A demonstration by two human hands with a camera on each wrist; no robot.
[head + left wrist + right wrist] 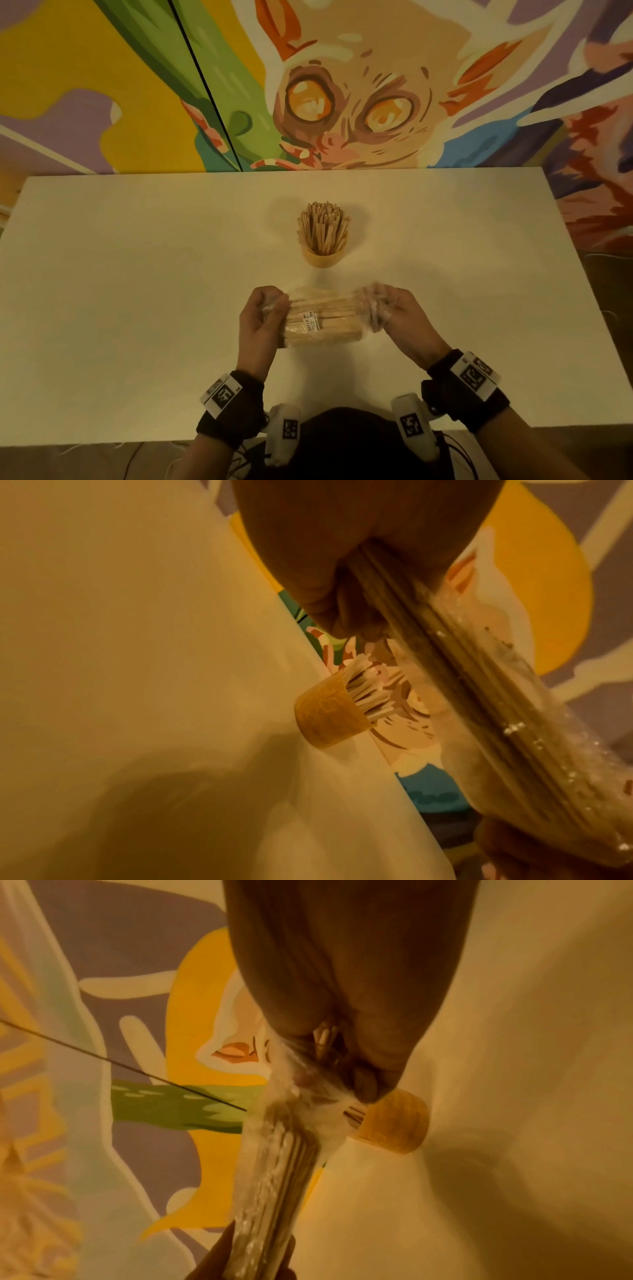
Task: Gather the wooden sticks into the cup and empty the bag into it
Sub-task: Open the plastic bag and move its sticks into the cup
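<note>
A clear plastic bag (322,320) packed with wooden sticks and bearing a white label lies sideways between both hands, a little above the table's near middle. My left hand (265,313) grips its left end. My right hand (380,308) pinches the crumpled plastic at its right end. Beyond the bag stands a small wooden cup (323,255), upright and crowded with wooden sticks (323,224) that fan out above its rim. The left wrist view shows the bag (479,696) running away from the hand, with the cup (329,718) behind it. The right wrist view shows the twisted bag end (301,1096) and the cup (394,1123).
The white table (137,291) spreads wide on both sides of the cup. A painted mural wall (308,85) rises right behind the table's far edge. The table's near edge lies by my wrists, which wear black bands with printed markers.
</note>
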